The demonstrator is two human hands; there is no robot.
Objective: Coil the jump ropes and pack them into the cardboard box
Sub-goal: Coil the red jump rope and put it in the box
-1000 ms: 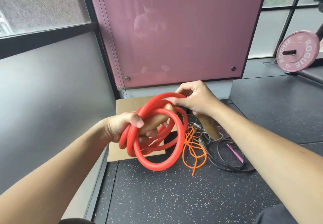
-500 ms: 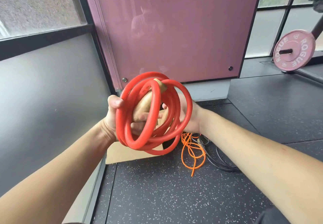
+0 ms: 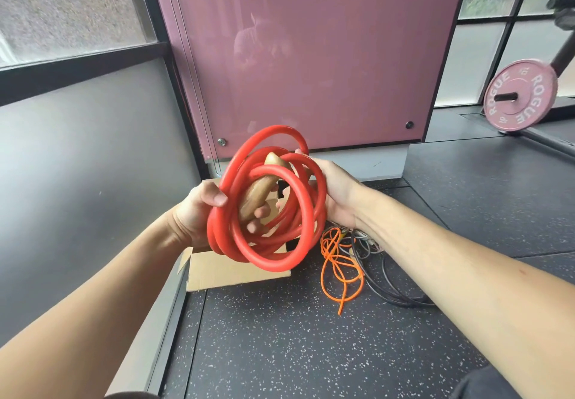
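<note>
The coiled red rope [image 3: 306,221] hangs above the cardboard box [image 3: 224,269], the left hand [image 3: 199,209] gripping its 9 o'clock side and wooden handle [image 3: 259,188], the right hand [image 3: 337,193] clasping its 3 o'clock side.

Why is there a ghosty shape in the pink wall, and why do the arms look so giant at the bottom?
Head view: the shiny pink panel works like a dim mirror, showing a faint, blurry reflection of the person. Head view, edges: the wide-angle lens stretches the left forearm and right forearm. Head view, middle: the red rope looks sharp and softly lit.
</note>
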